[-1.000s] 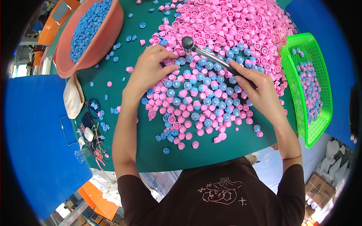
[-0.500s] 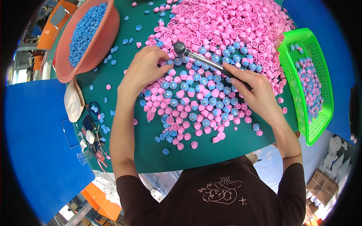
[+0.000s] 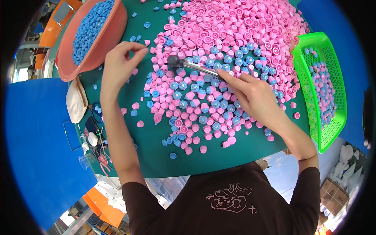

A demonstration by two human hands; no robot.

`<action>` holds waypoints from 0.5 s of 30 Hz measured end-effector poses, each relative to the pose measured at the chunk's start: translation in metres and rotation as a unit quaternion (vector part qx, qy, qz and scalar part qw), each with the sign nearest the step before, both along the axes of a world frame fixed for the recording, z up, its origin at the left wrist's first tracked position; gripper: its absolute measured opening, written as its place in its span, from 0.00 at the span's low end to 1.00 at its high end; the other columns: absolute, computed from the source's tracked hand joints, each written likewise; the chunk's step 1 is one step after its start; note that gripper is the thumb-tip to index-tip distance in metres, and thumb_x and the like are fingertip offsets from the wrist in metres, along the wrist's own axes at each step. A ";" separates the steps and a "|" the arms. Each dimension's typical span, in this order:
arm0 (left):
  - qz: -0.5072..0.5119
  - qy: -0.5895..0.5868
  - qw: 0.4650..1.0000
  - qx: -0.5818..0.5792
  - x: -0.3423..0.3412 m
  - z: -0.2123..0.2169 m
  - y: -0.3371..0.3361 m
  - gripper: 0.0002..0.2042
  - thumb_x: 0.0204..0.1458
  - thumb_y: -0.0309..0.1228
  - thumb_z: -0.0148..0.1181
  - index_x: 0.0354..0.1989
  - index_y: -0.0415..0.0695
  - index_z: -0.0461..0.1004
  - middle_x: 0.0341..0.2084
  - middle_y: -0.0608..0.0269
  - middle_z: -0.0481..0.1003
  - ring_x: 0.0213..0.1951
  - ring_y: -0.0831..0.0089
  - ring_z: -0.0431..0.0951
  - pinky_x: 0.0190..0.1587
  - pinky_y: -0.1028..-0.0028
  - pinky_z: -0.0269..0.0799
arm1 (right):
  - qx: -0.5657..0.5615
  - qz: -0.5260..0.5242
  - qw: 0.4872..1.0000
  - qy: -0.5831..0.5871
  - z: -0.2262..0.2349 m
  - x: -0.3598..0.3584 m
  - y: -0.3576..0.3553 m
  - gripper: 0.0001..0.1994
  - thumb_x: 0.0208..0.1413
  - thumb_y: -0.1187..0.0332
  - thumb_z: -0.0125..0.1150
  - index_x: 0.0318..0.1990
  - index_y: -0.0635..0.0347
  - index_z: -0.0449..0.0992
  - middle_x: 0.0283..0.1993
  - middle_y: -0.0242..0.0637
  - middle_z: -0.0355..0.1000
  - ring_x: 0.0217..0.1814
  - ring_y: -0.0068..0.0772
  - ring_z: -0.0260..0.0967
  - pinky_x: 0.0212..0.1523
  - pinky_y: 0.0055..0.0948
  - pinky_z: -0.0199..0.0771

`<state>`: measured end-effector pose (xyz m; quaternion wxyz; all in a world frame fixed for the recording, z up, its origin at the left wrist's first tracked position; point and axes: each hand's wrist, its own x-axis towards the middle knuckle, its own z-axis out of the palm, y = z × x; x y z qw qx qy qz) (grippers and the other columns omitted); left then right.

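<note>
A large heap of pink caps [image 3: 235, 27] covers the green table [image 3: 152, 145], with pink caps fitted with blue inserts [image 3: 207, 105] spread nearer me. My right hand [image 3: 250, 96] grips the handle of a small metal hammer [image 3: 192, 65], whose dark head rests among the caps. My left hand [image 3: 119, 64] is raised at the heap's left edge, fingertips pinched together; whether they hold a small piece is not clear.
An orange basin of blue inserts [image 3: 92, 29] stands at the far left. A green mesh basket [image 3: 323, 90] with assembled caps sits at the right. A white cloth [image 3: 76, 102], cables and small tools lie at the left table edge.
My left hand lifted off the caps and moved left toward the basin, fingers now pinched. The hammer and my right hand stayed nearly in place.
</note>
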<state>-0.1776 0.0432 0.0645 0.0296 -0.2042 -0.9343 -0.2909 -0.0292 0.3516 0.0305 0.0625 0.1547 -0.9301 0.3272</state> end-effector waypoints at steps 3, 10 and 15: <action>0.086 -0.011 0.996 0.013 0.000 -0.002 -0.023 0.10 0.49 0.33 0.66 0.34 0.39 0.80 0.28 0.65 0.78 0.25 0.79 0.67 0.30 0.76 0.64 | 0.044 0.004 0.999 -0.020 0.001 -0.006 0.005 0.23 0.57 0.75 0.58 0.61 0.49 0.72 0.25 0.37 0.64 0.23 0.32 0.64 0.26 0.33 0.66; 0.177 0.014 0.983 -0.049 -0.004 -0.051 -0.076 0.09 0.52 0.33 0.64 0.37 0.41 0.80 0.28 0.65 0.77 0.26 0.79 0.70 0.32 0.76 0.67 | -0.039 -0.039 0.997 -0.055 0.021 -0.008 0.002 0.21 0.58 0.76 0.58 0.59 0.51 0.74 0.23 0.38 0.64 0.24 0.29 0.62 0.29 0.29 0.64; 0.112 0.058 0.991 -0.039 -0.005 -0.050 -0.061 0.09 0.50 0.34 0.64 0.36 0.43 0.80 0.29 0.60 0.77 0.28 0.68 0.74 0.35 0.71 0.70 | -0.080 -0.043 0.995 -0.036 0.014 -0.013 0.003 0.21 0.58 0.77 0.57 0.60 0.53 0.73 0.26 0.35 0.70 0.24 0.22 0.59 0.28 0.26 0.62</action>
